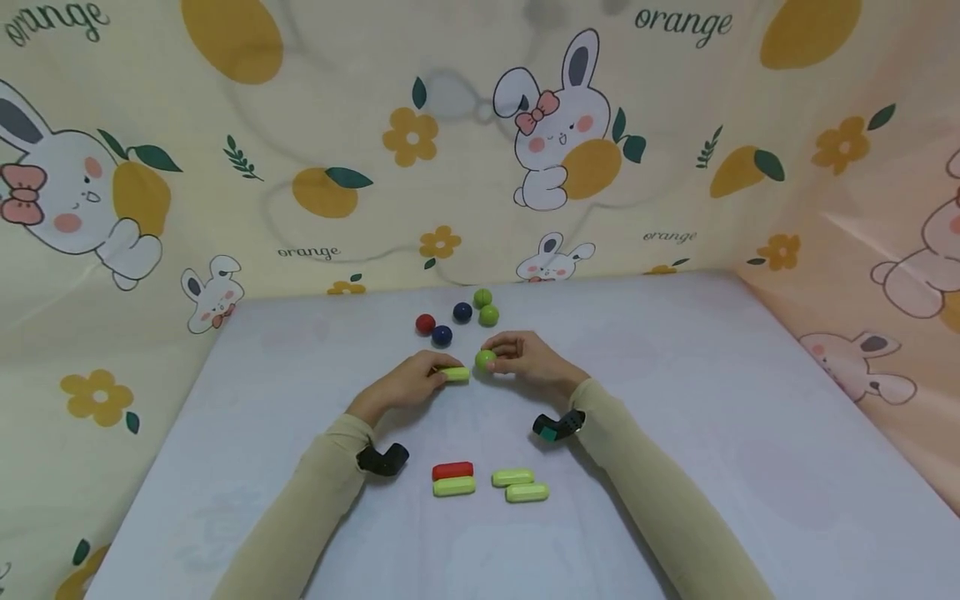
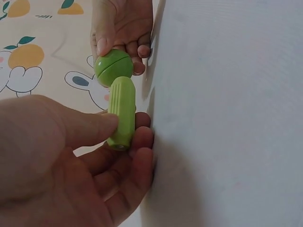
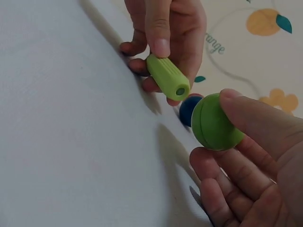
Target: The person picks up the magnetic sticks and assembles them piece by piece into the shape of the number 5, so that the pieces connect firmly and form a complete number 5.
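Note:
My left hand (image 1: 411, 379) pinches a light green ribbed stick (image 2: 122, 113) between thumb and fingers. In the right wrist view a small dark round spot shows on the stick's end. My right hand (image 1: 534, 363) holds a green ball (image 3: 215, 123) with a seam line around it, thumb on one side and fingers on the other. In the head view a small gap separates the stick's tip from the ball, and both are held just above the white table (image 1: 660, 350).
Behind the hands lie a red ball (image 1: 425, 324), two dark blue balls (image 1: 462, 312) and two green balls (image 1: 489, 315). Nearer the front, a red stick (image 1: 453, 471) lies against a light green stick (image 1: 454, 487), with two more light green sticks (image 1: 527, 493) to their right. A patterned cloth (image 1: 465, 208) stands behind.

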The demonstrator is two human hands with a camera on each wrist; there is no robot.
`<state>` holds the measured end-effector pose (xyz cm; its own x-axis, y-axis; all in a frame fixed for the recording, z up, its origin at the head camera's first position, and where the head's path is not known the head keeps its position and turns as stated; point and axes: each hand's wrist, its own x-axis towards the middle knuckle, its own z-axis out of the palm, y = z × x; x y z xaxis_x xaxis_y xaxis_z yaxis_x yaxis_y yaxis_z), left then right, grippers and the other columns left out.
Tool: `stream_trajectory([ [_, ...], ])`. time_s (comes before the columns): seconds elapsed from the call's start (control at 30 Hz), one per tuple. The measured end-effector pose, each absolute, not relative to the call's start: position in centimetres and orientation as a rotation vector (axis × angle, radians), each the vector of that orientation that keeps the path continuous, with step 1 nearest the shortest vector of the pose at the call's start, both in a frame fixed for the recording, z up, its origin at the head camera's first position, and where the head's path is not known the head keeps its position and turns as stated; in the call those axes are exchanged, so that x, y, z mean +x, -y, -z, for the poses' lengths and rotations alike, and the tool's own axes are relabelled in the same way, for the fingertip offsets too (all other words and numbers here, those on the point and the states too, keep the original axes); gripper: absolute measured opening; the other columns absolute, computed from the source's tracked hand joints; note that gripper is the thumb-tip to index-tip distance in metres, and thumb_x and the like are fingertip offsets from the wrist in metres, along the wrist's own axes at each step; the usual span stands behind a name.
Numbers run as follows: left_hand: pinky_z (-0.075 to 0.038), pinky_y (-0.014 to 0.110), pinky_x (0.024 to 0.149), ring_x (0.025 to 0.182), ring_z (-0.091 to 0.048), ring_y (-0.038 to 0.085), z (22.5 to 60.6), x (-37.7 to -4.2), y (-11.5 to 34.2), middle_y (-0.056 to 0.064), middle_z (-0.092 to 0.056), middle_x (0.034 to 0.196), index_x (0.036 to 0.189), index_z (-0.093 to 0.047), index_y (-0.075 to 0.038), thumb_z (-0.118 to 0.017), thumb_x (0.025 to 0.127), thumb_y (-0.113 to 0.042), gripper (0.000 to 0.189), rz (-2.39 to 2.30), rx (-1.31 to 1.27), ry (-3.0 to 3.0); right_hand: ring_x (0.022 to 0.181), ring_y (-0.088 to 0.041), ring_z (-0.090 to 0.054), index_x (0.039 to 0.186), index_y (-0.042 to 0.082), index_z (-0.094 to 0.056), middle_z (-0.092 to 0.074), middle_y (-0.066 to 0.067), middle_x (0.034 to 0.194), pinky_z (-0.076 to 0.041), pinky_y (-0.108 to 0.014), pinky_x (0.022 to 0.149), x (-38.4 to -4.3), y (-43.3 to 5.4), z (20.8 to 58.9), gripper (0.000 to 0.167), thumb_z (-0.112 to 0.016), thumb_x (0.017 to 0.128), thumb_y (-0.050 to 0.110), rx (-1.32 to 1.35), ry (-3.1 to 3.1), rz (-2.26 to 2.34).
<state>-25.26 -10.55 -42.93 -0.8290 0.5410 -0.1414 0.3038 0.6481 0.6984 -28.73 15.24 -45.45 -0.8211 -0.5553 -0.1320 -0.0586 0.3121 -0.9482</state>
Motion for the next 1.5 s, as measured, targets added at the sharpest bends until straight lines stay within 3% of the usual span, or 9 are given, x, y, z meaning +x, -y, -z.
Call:
stream_trajectory([
  [0.17, -0.05, 0.037, 0.092, 0.097, -0.057, 0.021, 43.02, -25.26, 10.55, 0.014, -0.067, 0.118, 0.133, -0.063, -0.001, -0.048, 0.103, -0.002, 0.034, -1.002, 0.624, -2.517, 0.105, -0.008, -0.065, 0.128, 0.0, -0.06, -0.071, -0.009, 0.121, -0.049, -0.023, 0.091, -28.55, -15.05, 45.43, 0.037, -0.071, 0.094, 0.011, -0.569, -2.139, 1.526],
  [0.27, -0.048, 0.031, 0.083, 0.09, -0.056, 0.018, 43.07, -25.3, 10.59, 0.013, -0.066, 0.111, 0.134, -0.062, 0.0, -0.048, 0.103, -0.002, 0.034, -1.007, 0.61, -2.511, 0.106, -0.008, -0.066, 0.127, 0.0, -0.061, -0.071, -0.01, 0.121, -0.05, -0.023, 0.089, -28.48, -14.91, 45.58, 0.036, -0.071, 0.094, 0.01, -0.574, -2.147, 1.525],
  [0.57, -0.045, 0.027, 0.077, 0.085, -0.055, 0.017, 43.37, -25.56, 10.64, 0.012, -0.064, 0.106, 0.134, -0.063, -0.002, -0.049, 0.103, -0.003, 0.034, -1.013, 0.636, -2.497, 0.108, -0.013, -0.066, 0.123, 0.001, -0.063, -0.07, -0.016, 0.123, -0.051, -0.022, 0.089, -28.17, -14.5, 45.84, 0.031, -0.07, 0.093, 0.007, -0.625, -2.217, 1.477],
  [0.83, -0.046, 0.036, 0.093, 0.101, -0.054, 0.021, 43.17, -25.42, 10.56, 0.012, -0.064, 0.117, 0.136, -0.061, -0.005, -0.049, 0.103, -0.005, 0.035, -0.993, 0.628, -2.502, 0.104, -0.015, -0.065, 0.121, 0.002, -0.065, -0.072, -0.015, 0.119, -0.046, -0.029, 0.093, -28.11, -14.46, 45.71, 0.03, -0.072, 0.093, 0.01, -0.695, -2.273, 1.414],
  [1.0, -0.047, 0.04, 0.099, 0.103, -0.055, 0.022, 43.12, -25.36, 10.57, 0.012, -0.064, 0.123, 0.136, -0.062, -0.007, -0.049, 0.103, -0.005, 0.035, -0.998, 0.615, -2.501, 0.101, -0.015, -0.061, 0.129, 0.003, -0.065, -0.07, -0.014, 0.123, -0.044, -0.029, 0.09, -28.19, -14.49, 45.59, 0.038, -0.073, 0.093, 0.012, -0.738, -2.3, 1.358],
  [1.5, -0.047, 0.036, 0.094, 0.102, -0.054, 0.021, 42.93, -25.17, 10.56, 0.011, -0.064, 0.124, 0.135, -0.062, -0.009, -0.052, 0.103, -0.008, 0.033, -1.028, 0.589, -2.48, 0.103, -0.021, -0.052, 0.129, 0.01, -0.068, -0.066, -0.006, 0.121, -0.045, -0.031, 0.09, -27.94, -14.45, 45.48, 0.035, -0.071, 0.094, 0.013, -0.691, -2.309, 1.309],
])
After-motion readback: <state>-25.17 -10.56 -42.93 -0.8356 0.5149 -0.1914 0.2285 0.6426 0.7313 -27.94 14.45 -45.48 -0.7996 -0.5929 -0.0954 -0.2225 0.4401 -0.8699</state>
